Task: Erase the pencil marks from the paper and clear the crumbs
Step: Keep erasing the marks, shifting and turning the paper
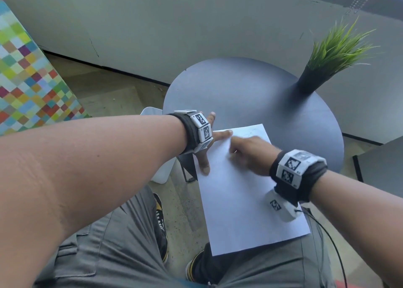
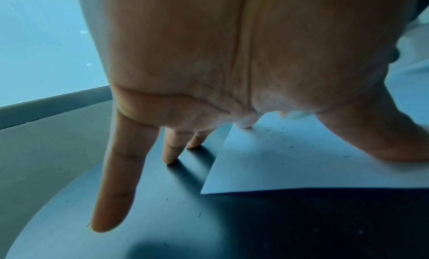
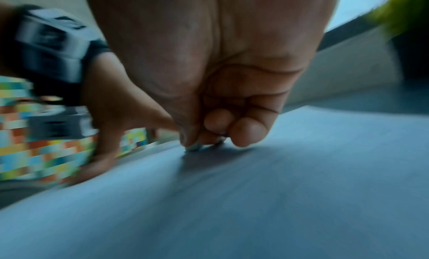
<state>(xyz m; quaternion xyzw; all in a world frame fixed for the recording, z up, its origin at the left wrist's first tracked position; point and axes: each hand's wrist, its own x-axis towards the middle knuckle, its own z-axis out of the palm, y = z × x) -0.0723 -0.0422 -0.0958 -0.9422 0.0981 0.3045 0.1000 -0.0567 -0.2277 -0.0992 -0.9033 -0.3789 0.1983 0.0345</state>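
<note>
Pinning the paper [image 1: 239, 200] flat with my spread left hand [image 1: 209, 143], my curled right hand [image 1: 250, 154] rubs a pinched eraser [image 3: 194, 147] just beside it.

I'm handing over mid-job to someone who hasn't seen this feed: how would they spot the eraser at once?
Start at the round dark table and find the white paper hanging over its near edge. Near the sheet's far end the right hand is curled. The eraser is the small pale nub pinched at its fingertips, touching the sheet.
</note>
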